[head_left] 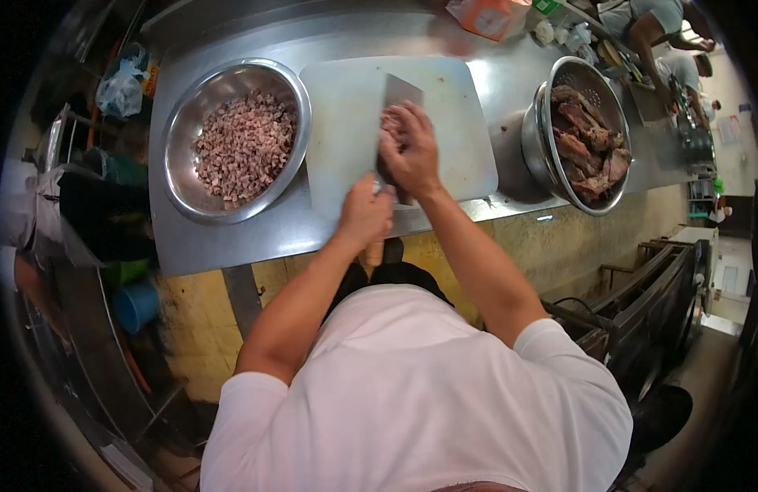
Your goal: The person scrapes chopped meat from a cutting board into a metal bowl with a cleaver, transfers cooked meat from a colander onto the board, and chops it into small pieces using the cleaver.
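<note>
While the left hand (367, 211) is closed around the handle of a broad, flat-bladed metal knife (404, 88), the right hand (410, 154) is positioned farther along the same blade. The left fingers are drawn in tight on the handle and hide most of it. The right fingers are bent over a small cluster of pinkish chopped meat (390, 125) lying against the blade; blur and the overlap of hand and blade prevent me from telling whether they grip it or only press on it. The knife points away from the person, its blade extending toward the far side of a white rectangular cutting board (453, 115) with rounded corners. This board lies flat on a shiny stainless-steel surface (248, 242), close to the near edge.

To the left of the board, a wide oval-looking steel bowl (178, 168) contains a heap of small, pinkish-brown diced pieces (246, 148). Its rim reaches the board's left edge. To the right, apart from the board, a perforated steel colander (566, 72) sits in a second steel bowl (536, 152) and contains large, dark reddish-brown chunks (588, 148). An orange boxy object (487, 18) stands at the far side, right of centre. At the far right, another person's arm (645, 51) extends over the surface.
</note>
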The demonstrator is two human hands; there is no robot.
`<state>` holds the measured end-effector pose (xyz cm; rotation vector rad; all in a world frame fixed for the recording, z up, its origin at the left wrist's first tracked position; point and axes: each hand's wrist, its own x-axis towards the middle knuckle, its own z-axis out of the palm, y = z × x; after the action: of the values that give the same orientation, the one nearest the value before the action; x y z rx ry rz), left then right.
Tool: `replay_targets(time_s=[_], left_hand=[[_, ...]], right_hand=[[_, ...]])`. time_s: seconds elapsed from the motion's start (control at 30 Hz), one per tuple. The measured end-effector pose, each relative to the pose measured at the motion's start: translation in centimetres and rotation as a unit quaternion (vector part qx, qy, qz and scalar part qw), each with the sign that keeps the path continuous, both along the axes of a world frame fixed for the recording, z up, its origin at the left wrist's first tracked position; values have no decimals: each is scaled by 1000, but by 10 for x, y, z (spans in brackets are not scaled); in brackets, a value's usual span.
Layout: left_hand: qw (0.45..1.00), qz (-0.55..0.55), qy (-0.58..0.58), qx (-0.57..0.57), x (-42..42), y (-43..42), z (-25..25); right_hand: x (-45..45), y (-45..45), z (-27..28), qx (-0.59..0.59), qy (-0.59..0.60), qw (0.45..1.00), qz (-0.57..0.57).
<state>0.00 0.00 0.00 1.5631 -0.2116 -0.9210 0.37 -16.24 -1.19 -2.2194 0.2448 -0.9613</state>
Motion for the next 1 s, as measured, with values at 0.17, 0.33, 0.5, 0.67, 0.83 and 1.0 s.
replay_targets(time_s=[0.17, 0.33, 0.5, 0.67, 0.83, 1.0], left_hand=[[988, 99, -105, 62, 50, 70, 80], [666, 78, -591, 448, 104, 159, 99], [829, 187, -438, 292, 101, 197, 105], [950, 255, -173, 51, 80, 183, 90], [959, 247, -130, -50, 93, 163, 70], [951, 270, -115, -98, 108, 152, 82]], right_hand=[[78, 78, 55, 54, -101, 990, 80], [133, 124, 40, 12, -99, 983, 154], [117, 66, 58, 12, 129, 976, 173], [41, -37, 6, -163, 367, 916, -9], [-4, -50, -25, -131, 284, 950, 2], [17, -18, 16, 34, 283, 958, 37]])
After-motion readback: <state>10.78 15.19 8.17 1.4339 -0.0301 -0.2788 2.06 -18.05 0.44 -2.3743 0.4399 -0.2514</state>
